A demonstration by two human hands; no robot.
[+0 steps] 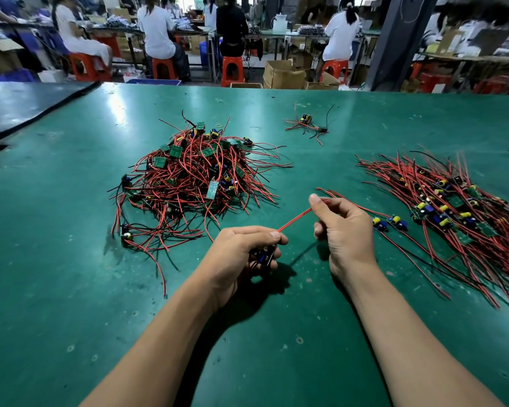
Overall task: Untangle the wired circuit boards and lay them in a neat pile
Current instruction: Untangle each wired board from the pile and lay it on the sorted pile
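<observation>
The left hand [244, 254] curls round a small board [263, 255] while the right hand [344, 227] pinches its red wire [296, 218], which runs taut between them over the table [71, 289]. Pulled too hard, the wire may well tear at its solder joint. The tangled heap [194, 177] lies at eleven o'clock, the neat pile [453, 212] at three — a careless sweep that way, loose ends trailing, could snag and ruffle it.
</observation>
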